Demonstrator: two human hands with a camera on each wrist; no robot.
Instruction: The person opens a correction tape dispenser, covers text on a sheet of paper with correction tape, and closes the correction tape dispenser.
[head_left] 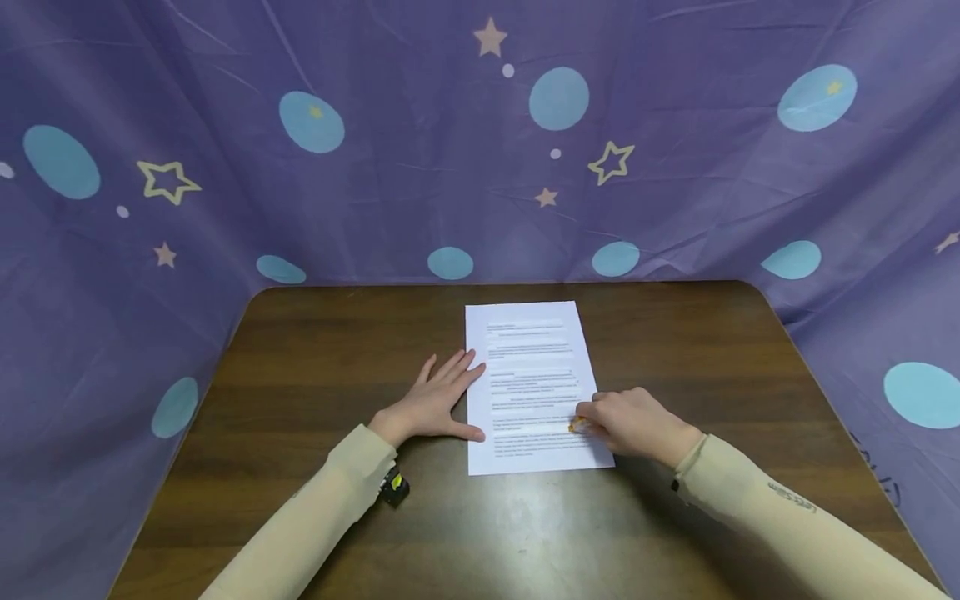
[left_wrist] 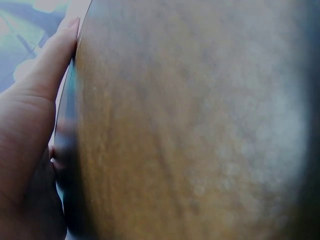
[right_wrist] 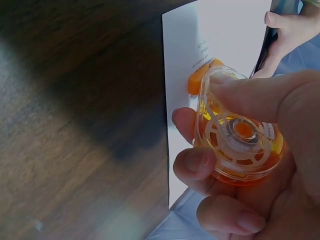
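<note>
A white printed sheet of paper (head_left: 525, 333) lies on the brown table, with lines of text and several whiter bands across them. My left hand (head_left: 438, 404) is spread flat at the sheet's left edge, its fingertips and thumb on the paper. In my right hand (head_left: 633, 423) is a clear and orange correction tape dispenser (right_wrist: 242, 135), gripped between thumb and curled fingers. Its orange tip (right_wrist: 200, 80) meets the paper near the lower right lines of text. The left wrist view shows the left thumb (left_wrist: 45, 65) beside blurred wood.
The wooden table (head_left: 337, 333) has rounded far corners. A purple curtain (head_left: 397, 167) with stars and blue dots hangs behind it and along both sides. On the left wrist sits a small black device (head_left: 393, 487).
</note>
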